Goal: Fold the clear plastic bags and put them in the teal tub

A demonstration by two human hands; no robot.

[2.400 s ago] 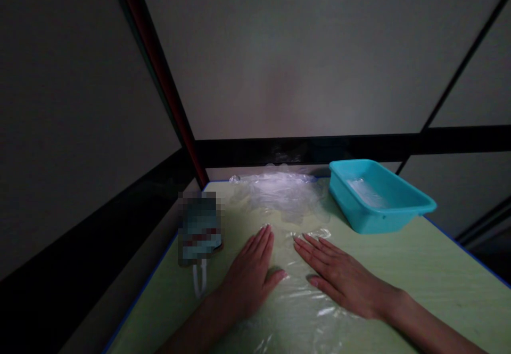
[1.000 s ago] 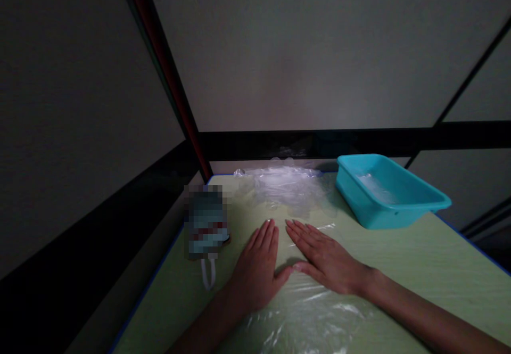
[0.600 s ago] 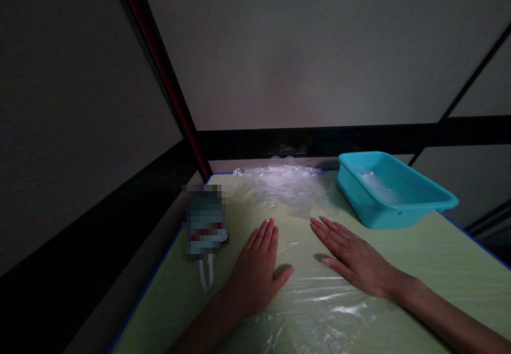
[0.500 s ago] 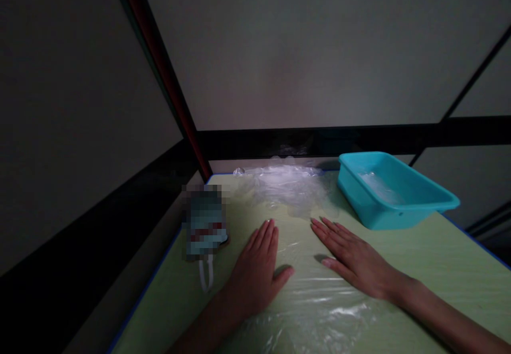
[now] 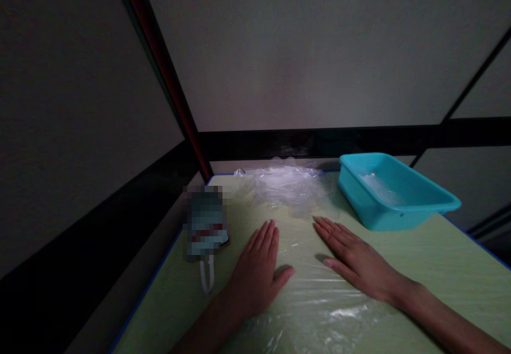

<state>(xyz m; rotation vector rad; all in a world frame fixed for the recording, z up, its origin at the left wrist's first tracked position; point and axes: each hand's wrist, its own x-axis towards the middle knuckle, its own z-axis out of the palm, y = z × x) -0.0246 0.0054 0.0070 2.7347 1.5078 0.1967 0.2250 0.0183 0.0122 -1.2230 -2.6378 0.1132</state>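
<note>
A thin sheet of clear plastic, wrinkled and shiny, is spread over the green tabletop between and in front of my forearms. My left hand lies flat on its left part, fingers stretched forward and thumb out to the right. On the right side my right hand rests palm down, its fingers pointing forward and left. Neither hand grips anything. Beyond the fingertips lies a heap of crumpled clear plastic, at the table's far edge.
A turquoise basin stands at the back right with some clear plastic inside. On the left is a blurred-out item with a white loop handle. Behind the blue-edged table rises a pale wall with a dark band.
My right hand has shifted very slightly to the right. My left hand, the plastic and the basin look the same.
</note>
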